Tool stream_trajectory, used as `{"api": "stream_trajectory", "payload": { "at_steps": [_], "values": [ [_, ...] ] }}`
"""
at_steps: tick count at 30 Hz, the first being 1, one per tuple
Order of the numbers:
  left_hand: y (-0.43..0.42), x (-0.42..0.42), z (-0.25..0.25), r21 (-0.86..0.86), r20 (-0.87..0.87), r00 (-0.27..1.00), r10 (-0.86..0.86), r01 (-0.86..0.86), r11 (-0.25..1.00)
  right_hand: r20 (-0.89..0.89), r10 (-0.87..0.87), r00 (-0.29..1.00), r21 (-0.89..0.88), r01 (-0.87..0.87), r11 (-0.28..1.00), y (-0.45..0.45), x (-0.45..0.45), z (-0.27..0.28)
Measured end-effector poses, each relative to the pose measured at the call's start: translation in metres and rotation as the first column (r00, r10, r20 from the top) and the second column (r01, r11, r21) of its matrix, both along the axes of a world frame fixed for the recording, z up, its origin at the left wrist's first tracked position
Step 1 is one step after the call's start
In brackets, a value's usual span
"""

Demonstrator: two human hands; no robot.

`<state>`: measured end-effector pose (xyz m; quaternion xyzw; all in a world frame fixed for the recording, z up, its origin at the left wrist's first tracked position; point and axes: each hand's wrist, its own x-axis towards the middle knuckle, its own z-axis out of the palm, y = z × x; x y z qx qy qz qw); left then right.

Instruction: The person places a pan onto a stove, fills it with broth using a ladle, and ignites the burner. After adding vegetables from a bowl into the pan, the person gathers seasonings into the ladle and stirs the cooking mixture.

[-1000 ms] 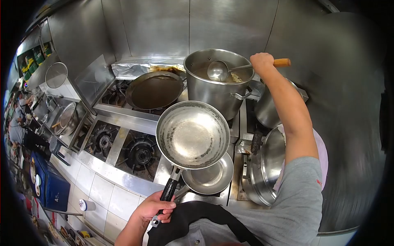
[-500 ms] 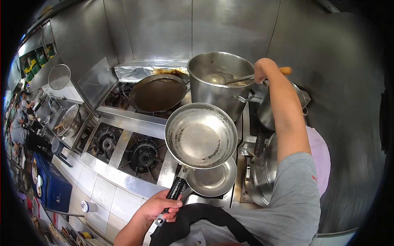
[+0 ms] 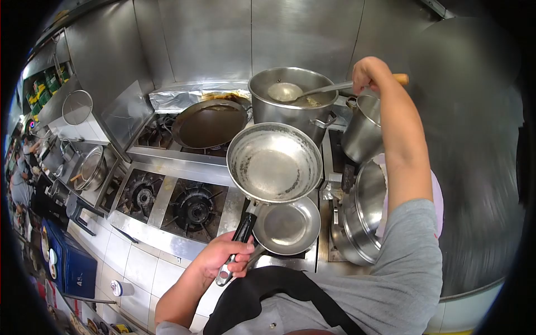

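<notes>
My left hand (image 3: 228, 258) is closed around the black handle of a worn metal frying pan (image 3: 273, 166), held over the stove with its inside facing up. My right hand (image 3: 371, 75) grips a long ladle (image 3: 336, 87) with a wooden handle end. The ladle's bowl hangs over the mouth of a tall stockpot (image 3: 290, 118) and seems to hold pale liquid. Below the held pan, a second frying pan (image 3: 286, 228) rests on the range, partly hidden by the first.
A wide dark wok (image 3: 210, 126) with brown contents stands left of the stockpot. Bare burners (image 3: 196, 211) lie in front of it. To the right are another tall pot (image 3: 360, 132) and a lidded steel pot (image 3: 357, 229). A metal wall (image 3: 307, 33) rises behind.
My right hand has lifted the ladle, and its bowl has risen from inside the stockpot to about rim height. The frying pan stays in my left hand; the view has shifted a little.
</notes>
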<state>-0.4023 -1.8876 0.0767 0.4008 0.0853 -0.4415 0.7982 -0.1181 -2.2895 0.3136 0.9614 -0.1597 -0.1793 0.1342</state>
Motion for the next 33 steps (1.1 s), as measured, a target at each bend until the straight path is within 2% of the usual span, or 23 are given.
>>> {"api": "stream_trajectory", "payload": {
  "at_steps": [7, 9, 10, 15, 17, 19, 23, 25, 26, 28, 31, 33],
  "values": [
    [0.0, 0.011, 0.007, -0.031, 0.052, 0.997, -0.057, 0.059, 0.998, 0.084, 0.066, 0.994, -0.067, -0.06, 0.996, 0.004, -0.063, 0.043],
    [-0.001, 0.009, 0.007, -0.031, 0.051, 0.998, -0.026, 0.028, 0.999, 0.233, 0.077, 0.969, -0.045, -0.069, 0.997, 0.007, -0.089, 0.045],
    [-0.002, 0.01, 0.009, -0.036, 0.051, 0.998, -0.021, 0.023, 0.999, 0.152, 0.112, 0.982, -0.093, -0.099, 0.991, 0.011, -0.096, 0.051],
    [-0.001, 0.011, 0.013, -0.046, 0.08, 0.997, -0.008, 0.012, 0.999, 0.191, 0.077, 0.978, -0.053, -0.068, 0.996, 0.01, -0.131, 0.05],
    [0.004, 0.01, 0.013, -0.057, 0.067, 0.998, -0.007, 0.011, 0.998, 0.177, 0.065, 0.982, -0.067, -0.054, 0.996, 0.011, -0.14, 0.043],
    [0.008, 0.007, 0.016, -0.066, 0.061, 0.998, -0.006, 0.01, 0.998, 0.279, 0.078, 0.957, 0.027, -0.089, 0.996, 0.008, -0.148, 0.034],
    [0.017, 0.001, 0.017, -0.071, 0.041, 0.999, -0.002, 0.005, 0.997, 0.245, 0.125, 0.961, 0.046, -0.14, 0.989, 0.016, -0.16, 0.019],
    [0.023, -0.001, 0.014, -0.078, 0.022, 1.0, -0.005, 0.007, 0.997, 0.336, 0.154, 0.929, 0.058, -0.183, 0.981, 0.018, -0.169, 0.009],
    [0.025, -0.002, 0.012, -0.086, 0.014, 1.0, -0.011, 0.012, 0.996, 0.326, 0.154, 0.933, 0.063, -0.184, 0.981, 0.011, -0.17, 0.001],
    [0.03, -0.003, 0.008, -0.107, -0.001, 1.0, -0.012, 0.012, 0.994, 0.449, 0.369, 0.814, -0.002, -0.412, 0.911, -0.003, -0.173, -0.016],
    [0.034, -0.004, 0.004, -0.133, -0.009, 1.0, -0.015, 0.013, 0.991, 0.413, 0.304, 0.858, -0.031, -0.32, 0.947, 0.017, -0.195, -0.025],
    [0.036, -0.003, 0.003, -0.137, -0.009, 1.0, -0.016, 0.014, 0.99, 0.418, 0.327, 0.847, -0.052, -0.338, 0.94, 0.018, -0.202, -0.038]
  ]
}}
